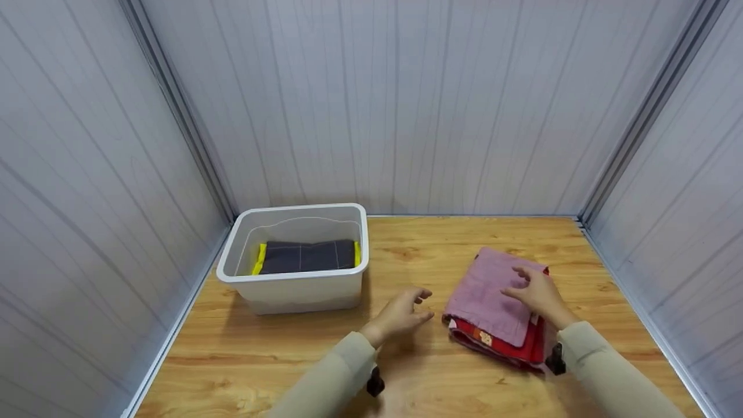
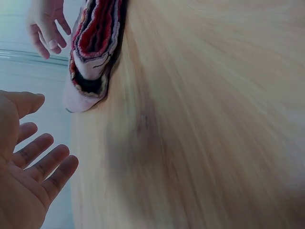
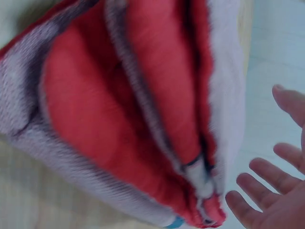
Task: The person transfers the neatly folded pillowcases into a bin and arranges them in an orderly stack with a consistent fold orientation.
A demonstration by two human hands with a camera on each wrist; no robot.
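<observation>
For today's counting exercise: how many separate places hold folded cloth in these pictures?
2. One dark folded cloth lies inside the white bin; a pink-and-red stack sits on the table under the right hand. Layers within the stack cannot be counted.

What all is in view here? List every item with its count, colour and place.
table: one, light wood, enclosed by grey panel walls.
bin: one, white plastic, on the table's left.
dark cloth: one, dark grey with yellow edges, folded inside the bin.
pink cloth: one, pink, on top of the stack at right.
red cloth: red folded layers, under the pink one.
left hand: open, above the table beside the stack.
right hand: fingers spread, over the pink cloth.
</observation>
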